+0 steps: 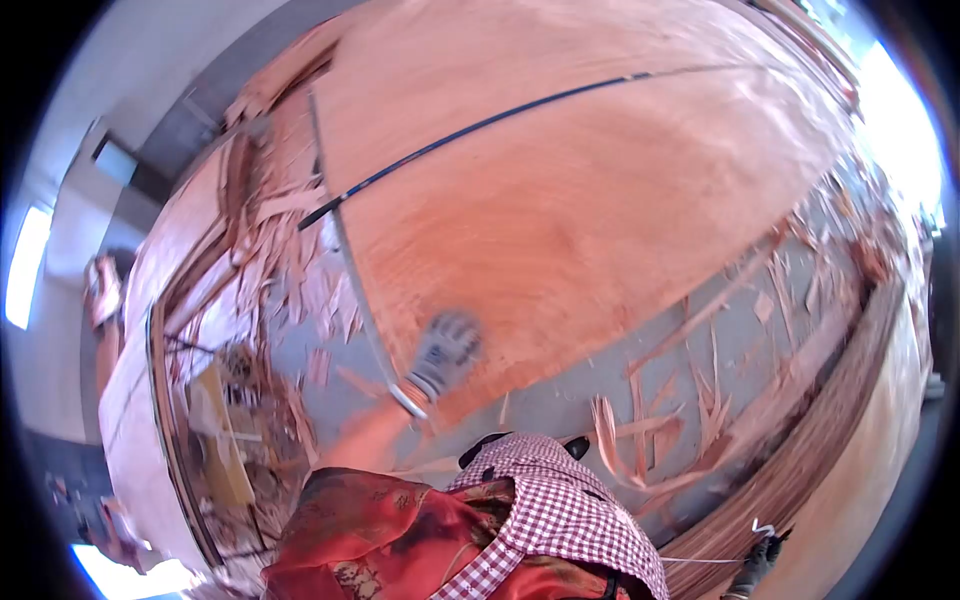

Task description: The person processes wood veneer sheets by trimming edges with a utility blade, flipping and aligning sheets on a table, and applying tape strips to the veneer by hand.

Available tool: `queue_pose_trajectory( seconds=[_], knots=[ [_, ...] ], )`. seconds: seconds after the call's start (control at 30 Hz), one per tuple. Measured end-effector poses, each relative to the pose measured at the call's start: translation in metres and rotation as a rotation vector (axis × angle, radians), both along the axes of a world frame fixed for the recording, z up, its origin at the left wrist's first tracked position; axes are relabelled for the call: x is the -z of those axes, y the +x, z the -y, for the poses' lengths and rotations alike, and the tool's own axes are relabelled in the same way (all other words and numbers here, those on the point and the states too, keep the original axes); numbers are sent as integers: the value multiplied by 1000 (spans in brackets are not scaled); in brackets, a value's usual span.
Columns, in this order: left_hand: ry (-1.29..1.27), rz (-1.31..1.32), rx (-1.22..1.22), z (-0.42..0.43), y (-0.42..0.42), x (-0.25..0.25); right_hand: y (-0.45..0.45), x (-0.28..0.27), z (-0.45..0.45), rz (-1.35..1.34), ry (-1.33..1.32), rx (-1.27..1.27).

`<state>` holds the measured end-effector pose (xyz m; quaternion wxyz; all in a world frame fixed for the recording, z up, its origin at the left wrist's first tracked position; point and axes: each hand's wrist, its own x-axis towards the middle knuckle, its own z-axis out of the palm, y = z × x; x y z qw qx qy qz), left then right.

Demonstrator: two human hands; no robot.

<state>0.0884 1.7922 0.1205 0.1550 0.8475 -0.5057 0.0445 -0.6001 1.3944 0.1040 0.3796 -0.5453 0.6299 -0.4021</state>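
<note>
- Head view: left hand [447, 352], in a grey glove, palm down over the near left part of the big wood sheet [540, 240]; fingers extended, nothing pinched in them, a bit blurred.
- Right hand [757, 570], also gloved, low at the right edge of the person's body, beside the long strips; mostly cut off, cannot tell how far open or if it has hold of anything.
- White string [765, 527] right by its fingertips; cannot tell if held.
- Wood sheet lies flat, reddish tan, wide, filling the middle and top, ahead of the person.
- Dark blue rod [480, 125] lies slantwise across the sheet, black end poking past its left edge.
- Grey floor [545, 412] shows between sheet and person.
- Torn wood scraps [318, 367] scattered left of the sheet, more to the right.
- Pile of long strips [820, 430] runs along the lower right.
- Yellow board [225, 430] at lower left.
- Person wears a checked apron [570, 505] over a red jacket [370, 530].
</note>
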Motion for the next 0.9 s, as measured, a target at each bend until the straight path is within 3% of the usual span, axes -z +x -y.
queue_pose_trajectory(
  seconds=[0.07,0.13,0.23,0.3,0.47,0.6,0.63,0.73,0.8,0.9],
  knots=[
    [4,-11,-4,25,-32,-15,18,-2,98,-24,-87,-242],
    [30,-23,-55,35,-52,-25,122,-80,134,5,-28,-378],
    [74,-21,-255,33,-58,-26,232,-130,204,-99,-125,-542],
    [70,10,-412,30,-51,-16,327,-183,195,-195,-155,-706],
    [95,33,-717,32,-14,-4,493,-254,177,-196,-303,-1036],
    [122,0,-793,39,-5,4,602,-304,103,-286,-250,-1254],
    [130,-23,-797,40,-2,1,623,-292,91,-191,-312,-1365],
    [145,-81,-805,41,-1,-5,694,-254,52,-203,66,-1690],
    [127,-92,-809,41,2,-4,732,-226,2,-304,257,-1761],
    [131,-101,-815,43,3,-9,768,-163,-64,-163,503,-1967]
  ],
)
